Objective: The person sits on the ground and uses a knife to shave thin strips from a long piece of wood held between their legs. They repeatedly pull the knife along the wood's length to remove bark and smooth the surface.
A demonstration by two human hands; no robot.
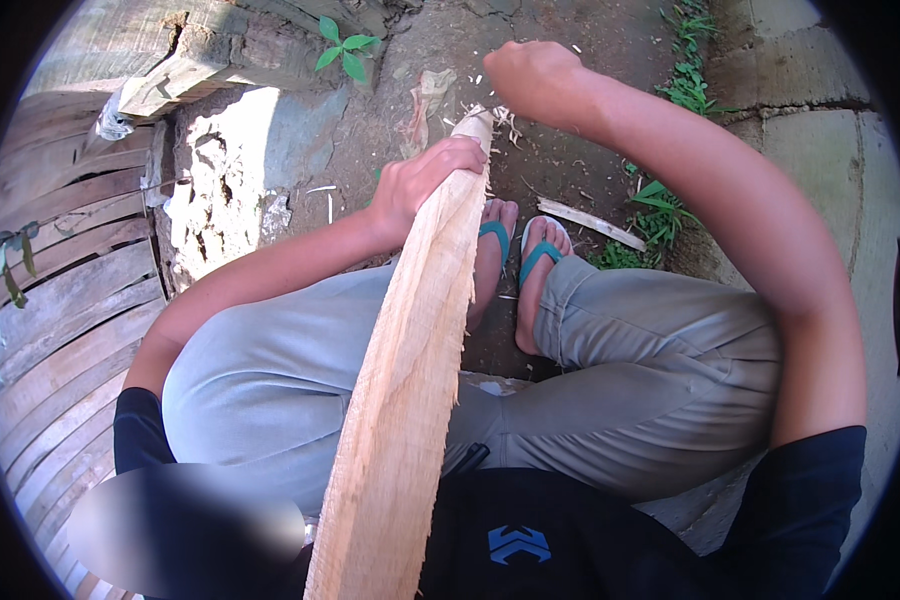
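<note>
A long, pale wooden beam (pixel 395 400) with rough, splintered edges slants from the lower edge of the view up between my knees. Near its narrower far end my left hand (pixel 425 182) is closed over the top and left side. My right hand (pixel 532 78) is curled into a fist just beyond and right of that far tip. Whatever the fist may hold is hidden by the hand itself. Thin curled wood shavings (pixel 508 122) cling and lie around the tip, between it and my right hand.
My feet in teal-strapped flip-flops (pixel 540 258) rest on bare dirt under the beam. A loose wood strip (pixel 592 223) lies right of them by grass. Concrete slabs (pixel 810 170) run along the right; a slatted wall (pixel 65 300) bounds the left. A small green plant (pixel 347 48) grows far left.
</note>
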